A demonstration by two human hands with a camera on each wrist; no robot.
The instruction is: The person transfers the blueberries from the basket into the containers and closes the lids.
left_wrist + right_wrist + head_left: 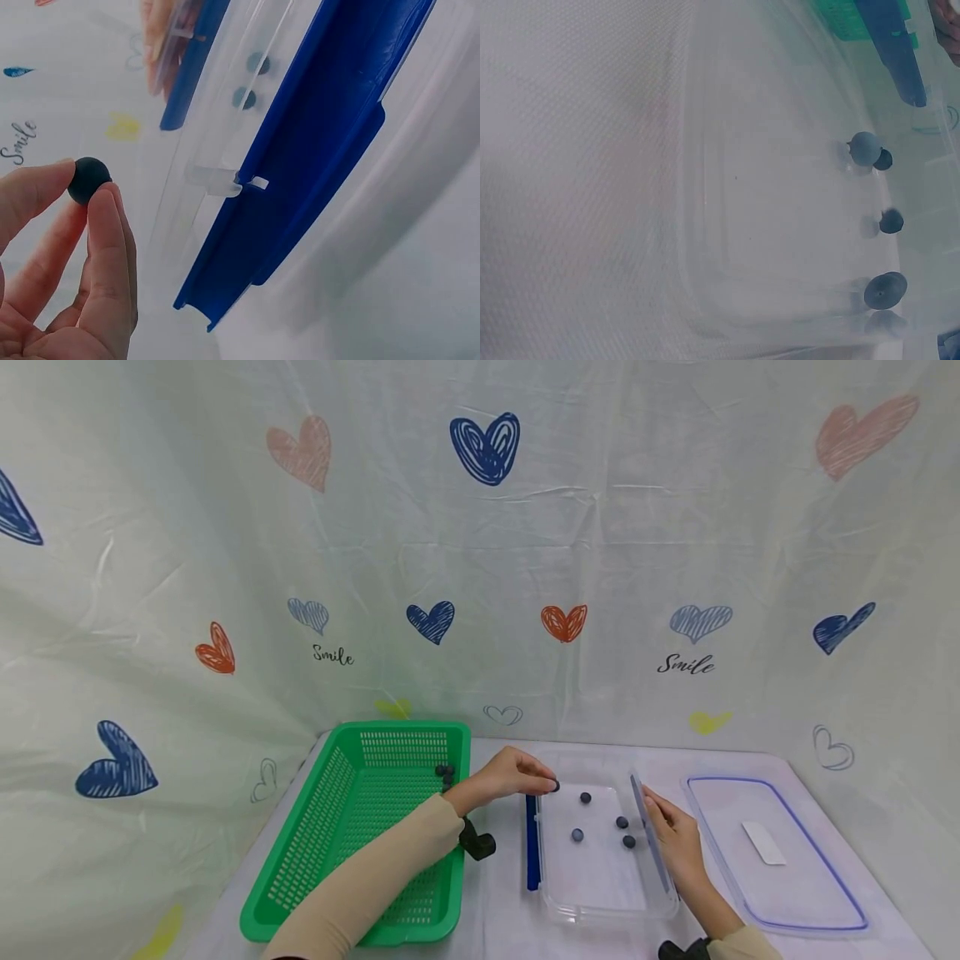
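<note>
My left hand [510, 772] pinches a dark blueberry [91, 180] between thumb and fingertips, over the far left corner of a clear plastic container [588, 889]. Several blueberries [586, 797] lie spread on the container's floor. My right hand [678, 839] holds the raised blue locking flap [651, 839] on the container's right side. The left flap [300, 157] hangs down outside the wall. In the right wrist view, the container's berries [886, 290] show close up, while the right hand itself is out of frame.
A green slotted basket [262, 914] stands on the left, under my left forearm, with a few blueberries [446, 770] near its far right corner. A clear lid [795, 843] with a blue seal and a white label lies to the right. A heart-printed curtain hangs behind.
</note>
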